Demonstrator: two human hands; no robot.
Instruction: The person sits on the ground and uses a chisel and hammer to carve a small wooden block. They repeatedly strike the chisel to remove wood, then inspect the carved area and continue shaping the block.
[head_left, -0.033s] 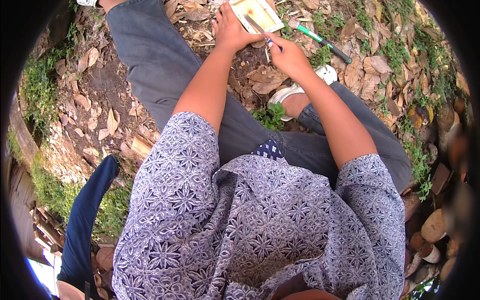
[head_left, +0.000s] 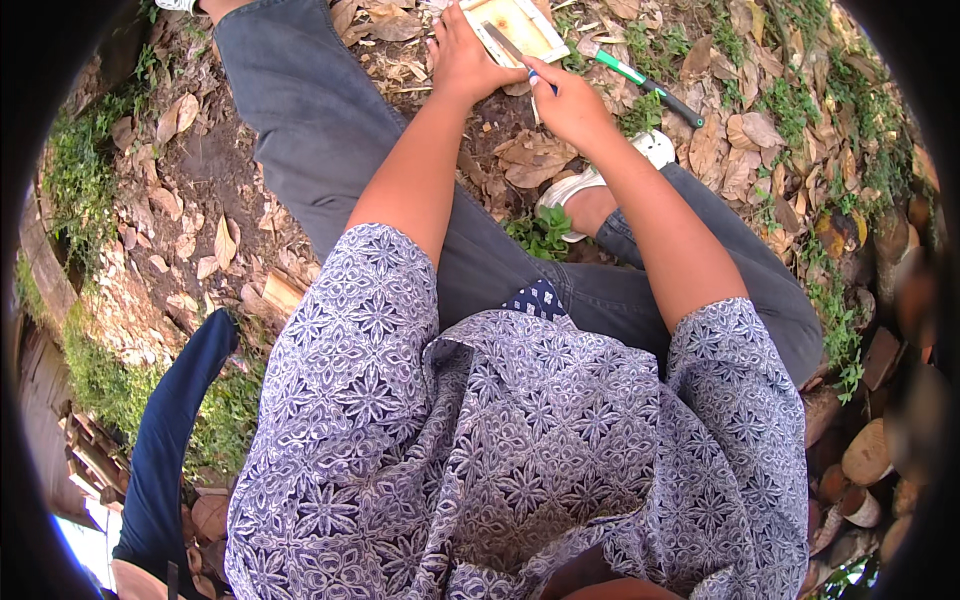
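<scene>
A shallow pale wooden tray (head_left: 545,22) with a raised rim sits at the top of the view. My left hand (head_left: 464,62) is closed on its left near corner, fingers along the side and thumb stretched toward the right hand. In my right hand (head_left: 574,108) is a knife (head_left: 506,44) with a blue handle, gripped with the fingers wrapped round it. Its blade lies over the near left edge of the tray, pointing up and left. Whether the blade's edge bites into the wood is too small to tell.
A tool with a green and black handle (head_left: 650,86) lies right of the tray on dry leaves. My outstretched leg (head_left: 310,120) is on the left, my bent leg and white shoe (head_left: 655,150) on the right. Cut logs (head_left: 866,452) are stacked at the right edge. Another person's dark-blue-clothed limb (head_left: 180,420) shows at left.
My right hand has shifted slightly up and left, and the knife's blade has slid a little further along the tray's edge. My left hand stays in place.
</scene>
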